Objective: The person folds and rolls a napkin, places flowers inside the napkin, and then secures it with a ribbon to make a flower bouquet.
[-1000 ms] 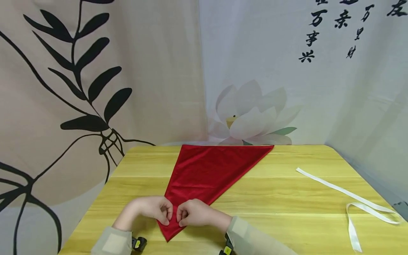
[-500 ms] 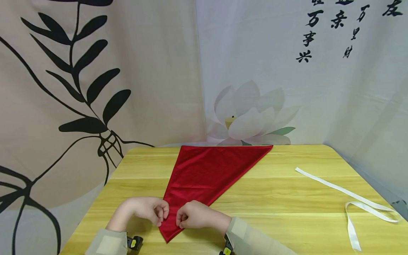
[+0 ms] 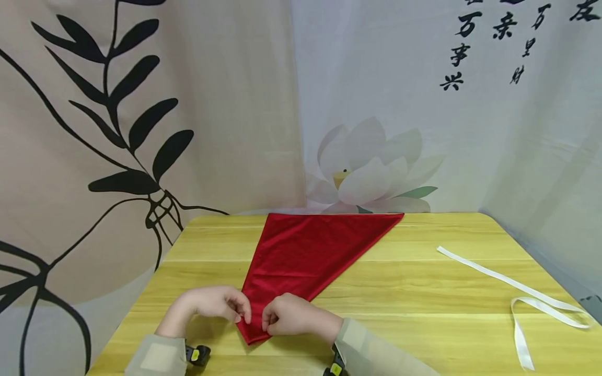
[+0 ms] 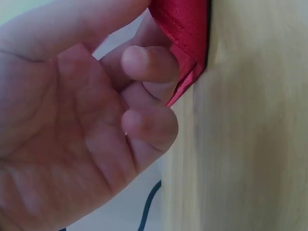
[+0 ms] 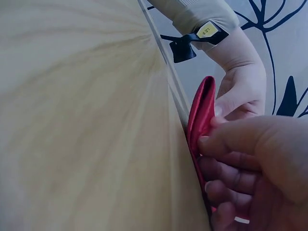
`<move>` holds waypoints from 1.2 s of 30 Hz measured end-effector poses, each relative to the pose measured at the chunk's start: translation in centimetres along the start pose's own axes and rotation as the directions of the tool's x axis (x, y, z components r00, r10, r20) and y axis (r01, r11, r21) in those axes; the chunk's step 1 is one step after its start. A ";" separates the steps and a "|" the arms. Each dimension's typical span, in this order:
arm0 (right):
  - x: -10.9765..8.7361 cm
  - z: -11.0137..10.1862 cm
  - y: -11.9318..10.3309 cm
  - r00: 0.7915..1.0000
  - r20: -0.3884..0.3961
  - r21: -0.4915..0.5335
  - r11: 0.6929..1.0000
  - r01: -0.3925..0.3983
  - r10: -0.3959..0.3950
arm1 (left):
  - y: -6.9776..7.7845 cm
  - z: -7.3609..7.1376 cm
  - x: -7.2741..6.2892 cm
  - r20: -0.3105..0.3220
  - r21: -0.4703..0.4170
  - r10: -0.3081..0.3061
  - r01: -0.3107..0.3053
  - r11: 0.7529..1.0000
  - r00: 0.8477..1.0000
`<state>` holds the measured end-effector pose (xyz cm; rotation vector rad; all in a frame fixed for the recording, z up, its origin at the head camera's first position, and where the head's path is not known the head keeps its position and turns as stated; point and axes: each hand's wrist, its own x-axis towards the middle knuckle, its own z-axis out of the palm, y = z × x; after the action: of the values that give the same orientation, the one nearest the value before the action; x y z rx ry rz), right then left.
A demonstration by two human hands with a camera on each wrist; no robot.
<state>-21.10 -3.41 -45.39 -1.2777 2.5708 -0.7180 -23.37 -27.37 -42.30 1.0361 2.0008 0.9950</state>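
A red cloth (image 3: pixel 305 248), folded to a long triangle, lies on the wooden table with its narrow end towards me. At the left side of that end, my left hand (image 3: pixel 211 302) pinches the cloth's edge between thumb and fingers. My right hand (image 3: pixel 297 315) pinches the opposite side, fingers curled in. The near end looks blunt, with its tip turned over. In the left wrist view the red cloth (image 4: pixel 186 29) bends into a fold by the fingers. The right wrist view shows a raised loop of red cloth (image 5: pixel 199 108) between both hands; some fingertips are hidden behind it.
A white ribbon (image 3: pixel 498 278) lies loosely curled on the right part of the wooden table (image 3: pixel 400 292). Behind the table hangs a printed curtain (image 3: pixel 244 104). Black straps with yellow labels circle both wrists.
My left hand first shifts left, away from the right hand, then lifts slightly. The cloth's pointed near tip has turned over and become blunt. My right hand stays almost in place.
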 end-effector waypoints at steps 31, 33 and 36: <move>0.1 0.4 0.1 1.000 0.007 0.088 0.996 0.010 -0.011 | 0.0 0.4 -0.2 0.026 -0.058 -0.023 0.025 0.998 0.999; 0.1 0.5 0.2 1.000 0.003 0.098 0.995 0.008 -0.008 | 0.0 0.5 0.1 0.009 -0.043 -0.034 0.034 0.999 0.999; 0.0 0.5 0.1 1.000 -0.005 0.097 0.995 -0.011 0.011 | -0.1 0.7 0.7 -0.024 -0.017 -0.030 0.029 0.999 0.999</move>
<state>-21.01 -3.50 -45.89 -1.2326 2.5115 -0.8343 -23.18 -26.60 -42.83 0.9872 2.0186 1.0119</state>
